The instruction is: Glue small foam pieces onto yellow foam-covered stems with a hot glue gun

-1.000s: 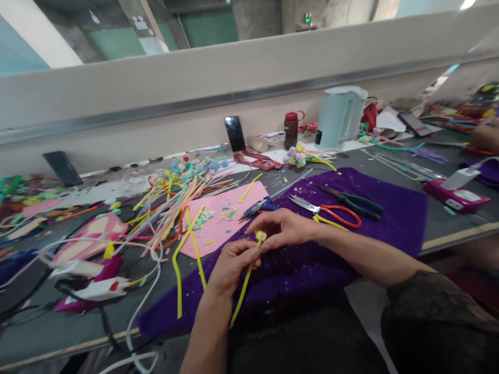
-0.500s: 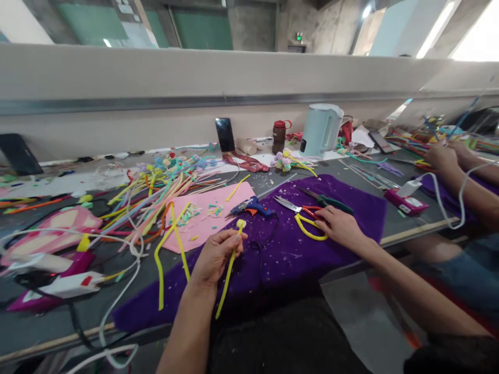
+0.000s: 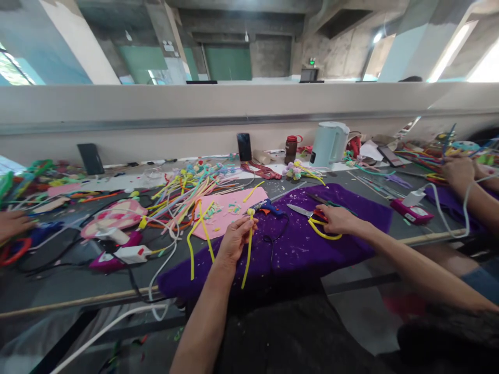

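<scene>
Pinched in the fingers of my left hand (image 3: 235,241) is a yellow pipe cleaner (image 3: 247,265), its stem hanging down and a small pale-yellow knob at its top. My right hand (image 3: 340,220) grips the red part of the handles of a pair of scissors (image 3: 299,210); a yellow handle loop shows below the fingers. The scissors lie on a purple cloth (image 3: 294,254), blades toward the left. Just behind my left hand rests a blue glue gun (image 3: 272,209). A dark, green-handled tool (image 3: 317,199), partly hidden, lies beyond my right hand.
A pink sheet (image 3: 222,205) carries small clippings and yellow pipe cleaners. Many coloured pipe cleaners (image 3: 187,189) lie behind it. A kettle (image 3: 330,145), red-capped bottle (image 3: 291,150) and phone (image 3: 244,147) stand at the back. Power strips with cables flank me. Other people's hands (image 3: 458,171) work either side.
My right hand has closed more around the scissors' red handle. The view has tilted up and turned left, bringing another person's hand in at the left. My left hand still holds the pipe cleaner.
</scene>
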### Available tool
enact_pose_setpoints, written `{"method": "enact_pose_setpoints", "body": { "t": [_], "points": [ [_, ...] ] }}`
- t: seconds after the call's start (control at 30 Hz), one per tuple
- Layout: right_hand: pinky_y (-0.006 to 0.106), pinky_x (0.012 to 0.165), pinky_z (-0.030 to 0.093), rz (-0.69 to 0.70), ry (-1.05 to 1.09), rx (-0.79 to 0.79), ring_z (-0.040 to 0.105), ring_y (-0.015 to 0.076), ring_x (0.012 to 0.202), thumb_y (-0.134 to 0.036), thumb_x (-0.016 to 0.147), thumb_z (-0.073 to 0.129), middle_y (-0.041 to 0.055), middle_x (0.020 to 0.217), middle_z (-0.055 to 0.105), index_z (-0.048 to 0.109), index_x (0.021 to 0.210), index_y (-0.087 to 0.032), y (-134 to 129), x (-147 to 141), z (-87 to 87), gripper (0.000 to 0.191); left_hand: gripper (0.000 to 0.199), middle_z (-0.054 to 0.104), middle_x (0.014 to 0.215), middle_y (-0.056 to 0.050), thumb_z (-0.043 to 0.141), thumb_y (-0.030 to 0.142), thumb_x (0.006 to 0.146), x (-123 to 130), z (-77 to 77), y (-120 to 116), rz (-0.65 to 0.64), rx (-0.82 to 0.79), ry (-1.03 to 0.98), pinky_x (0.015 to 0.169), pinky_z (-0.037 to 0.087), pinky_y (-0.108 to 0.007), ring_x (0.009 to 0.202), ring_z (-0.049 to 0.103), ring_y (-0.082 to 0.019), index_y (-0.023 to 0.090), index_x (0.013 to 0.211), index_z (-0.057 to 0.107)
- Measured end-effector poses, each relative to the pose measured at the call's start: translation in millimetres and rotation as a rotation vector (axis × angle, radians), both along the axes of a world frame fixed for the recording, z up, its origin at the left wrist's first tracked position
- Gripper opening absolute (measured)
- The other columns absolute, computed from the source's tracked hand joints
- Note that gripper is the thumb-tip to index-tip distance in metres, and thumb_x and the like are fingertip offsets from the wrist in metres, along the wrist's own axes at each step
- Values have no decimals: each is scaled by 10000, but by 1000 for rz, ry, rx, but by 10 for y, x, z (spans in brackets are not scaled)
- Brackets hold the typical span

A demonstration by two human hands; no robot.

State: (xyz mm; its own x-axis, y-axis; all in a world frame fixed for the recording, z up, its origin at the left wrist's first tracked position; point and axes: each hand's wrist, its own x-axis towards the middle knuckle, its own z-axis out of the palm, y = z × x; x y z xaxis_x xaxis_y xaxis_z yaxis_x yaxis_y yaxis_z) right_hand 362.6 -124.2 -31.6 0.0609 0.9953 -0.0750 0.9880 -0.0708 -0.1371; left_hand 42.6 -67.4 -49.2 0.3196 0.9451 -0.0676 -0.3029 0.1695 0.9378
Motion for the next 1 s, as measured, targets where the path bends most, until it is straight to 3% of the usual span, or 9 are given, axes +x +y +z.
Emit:
{"method": "enact_pose_setpoints", "body": {
  "t": [0.07, 0.2, 0.33, 0.4, 0.47, 0.6, 0.7, 0.87, 1.0],
  "points": [
    [254, 612, 420, 2, 88, -17, 613, 217, 790, -201, 613, 602, 101, 943, 643, 384, 1299, -121, -21, 102, 43, 724, 253, 615, 627, -14, 730, 312, 580, 1, 16, -48, 10, 7, 4, 360, 271, -140, 439, 466, -39, 130, 750, 684],
    [227, 548, 444, 18, 342, -19, 604, 138, 641, -254, 767, 456, 53, 878, 644, 338, 1318, -138, -266, 234, 148, 575, 228, 601, 617, -9, 710, 305, 620, 4, 111, -273, -15, 56, 58, 342, 221, -140, 397, 378, -12, 124, 758, 688],
    [253, 620, 473, -4, 1050, 351, 578, 165, 767, -330, 676, 649, 30, 892, 583, 363, 1295, -254, -750, 111, 170, 687, 186, 600, 611, -4, 686, 288, 658, 43, 277, -626, -24, 113, 89, 353, 233, -154, 393, 372, -16, 140, 772, 693],
    [245, 600, 464, -18, 1228, 495, 556, 162, 773, -298, 654, 685, 17, 872, 557, 339, 1303, -307, -970, -54, 118, 736, 166, 606, 617, -9, 676, 284, 672, 71, 349, -802, -6, 148, 110, 359, 246, -162, 396, 381, -20, 141, 753, 692],
    [241, 572, 448, 18, 1328, 520, 537, 153, 742, -286, 690, 660, 16, 865, 535, 324, 1305, -331, -1116, -262, 30, 702, 159, 615, 626, -17, 675, 279, 675, 93, 385, -955, 14, 165, 128, 362, 248, -166, 401, 392, -25, 139, 749, 691],
    [265, 641, 439, 189, 1364, 459, 500, 137, 737, -261, 771, 567, 37, 966, 530, 274, 1334, -320, -1209, -742, -131, 637, 146, 617, 606, -12, 669, 276, 676, 100, 353, -1173, 64, 152, 104, 371, 250, -172, 405, 398, -35, 151, 750, 678],
    [283, 676, 443, 323, 1324, 364, 496, 141, 755, -253, 741, 563, 49, 1075, 508, 242, 1342, -303, -1211, -1082, -142, 683, 126, 620, 608, -6, 663, 274, 677, 84, 311, -1279, 99, 149, 63, 397, 268, -175, 427, 400, -41, 156, 721, 666],
    [325, 758, 439, 346, 1074, 288, 515, 173, 829, -181, 610, 632, 34, 1090, 520, 302, 1286, -294, -1197, -1393, -123, 761, 126, 647, 695, -11, 657, 287, 681, 58, 250, -1390, 136, 134, 68, 535, 388, -205, 561, 515, -93, 163, 707, 666],
    [349, 755, 440, 346, 911, 365, 523, 190, 839, -186, 576, 647, 49, 1115, 505, 317, 1263, -290, -1161, -1452, -239, 769, 179, 663, 743, -20, 653, 301, 693, 53, 129, -1419, 179, 84, 58, 647, 436, -251, 659, 574, -141, 176, 820, 676]
  ]
}}
